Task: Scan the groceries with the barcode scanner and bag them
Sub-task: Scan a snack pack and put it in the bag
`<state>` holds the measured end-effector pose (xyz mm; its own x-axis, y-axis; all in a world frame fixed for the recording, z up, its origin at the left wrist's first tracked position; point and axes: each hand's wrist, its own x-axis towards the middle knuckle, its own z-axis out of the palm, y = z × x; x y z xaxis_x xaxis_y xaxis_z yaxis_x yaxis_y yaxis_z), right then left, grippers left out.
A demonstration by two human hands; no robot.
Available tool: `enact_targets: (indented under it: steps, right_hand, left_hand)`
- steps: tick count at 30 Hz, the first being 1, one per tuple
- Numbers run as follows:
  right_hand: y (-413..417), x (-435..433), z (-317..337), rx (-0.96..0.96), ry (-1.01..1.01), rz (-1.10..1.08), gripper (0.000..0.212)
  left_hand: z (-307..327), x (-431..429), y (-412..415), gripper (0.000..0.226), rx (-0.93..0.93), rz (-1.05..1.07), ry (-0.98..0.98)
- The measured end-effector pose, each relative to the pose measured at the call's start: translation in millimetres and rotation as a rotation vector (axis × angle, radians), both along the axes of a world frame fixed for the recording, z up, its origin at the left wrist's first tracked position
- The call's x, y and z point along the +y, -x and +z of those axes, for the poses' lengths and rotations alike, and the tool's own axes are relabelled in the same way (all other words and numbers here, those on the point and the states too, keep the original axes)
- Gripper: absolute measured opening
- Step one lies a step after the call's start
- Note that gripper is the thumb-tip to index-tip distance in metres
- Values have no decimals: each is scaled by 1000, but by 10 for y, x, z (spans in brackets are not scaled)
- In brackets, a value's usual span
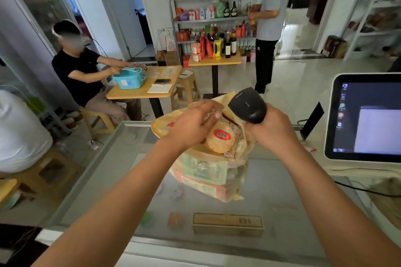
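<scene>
Left hand point(191, 125) pinching wrapped round pastry point(221, 138) at mouth of yellow plastic bag point(208, 178) on glass counter point(104, 171). Right hand point(275, 130) wrapped round barcode scanner point(247, 105), just up-right of pastry, nose aimed away, so imo needs tilting down-left.

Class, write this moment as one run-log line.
left hand: holds pastry pack | right hand: grips scanner | bag: on counter

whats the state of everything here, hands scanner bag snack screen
bag: open, partly filled
scanner: held over the bag
round snack packet: lying in the bag's mouth
screen: on
left hand: grips the bag's rim
right hand: grips the scanner
</scene>
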<state>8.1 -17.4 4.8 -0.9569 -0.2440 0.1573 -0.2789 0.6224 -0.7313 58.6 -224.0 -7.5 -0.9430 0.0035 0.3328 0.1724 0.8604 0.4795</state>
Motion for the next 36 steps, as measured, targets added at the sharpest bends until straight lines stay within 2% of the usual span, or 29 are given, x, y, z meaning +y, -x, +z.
enact_targets:
  steps: [6, 9, 11, 14, 20, 25, 30, 33, 36]
  right_hand:
    - [27, 580, 36, -223, 387, -115, 24]
    - [-18, 941, -35, -270, 473, -197, 19]
    - [-89, 1154, -156, -302, 514, -245, 15]
    - [-175, 1383, -413, -348, 457, -266, 13]
    - [-247, 1704, -1037, -464, 330, -316, 21]
    - [-212, 1831, -1348, -519, 278, -285, 22]
    - [-273, 1917, -1507, -577, 241, -254, 20]
    - [-279, 2005, -1550, -617, 235, -256, 20]
    - [-284, 2064, -1545, -612, 236, -271, 21]
  left_hand:
    - [70, 749, 137, 25, 73, -137, -28]
    - [-47, 1133, 166, 23, 163, -177, -86]
    - [-210, 1420, 132, 23, 147, -218, -139]
    - [-623, 1802, 167, 28, -37, -239, -95]
    - [-1441, 2102, 909, 41, -376, -20, -4]
    - [-1786, 2283, 1590, 52, -449, 141, 9]
    - [-2085, 2513, 2039, 66, -469, 131, 230]
    - [-2162, 2609, 2161, 68, -519, 128, 320]
    - [-2091, 2564, 2121, 57, -678, 155, 241]
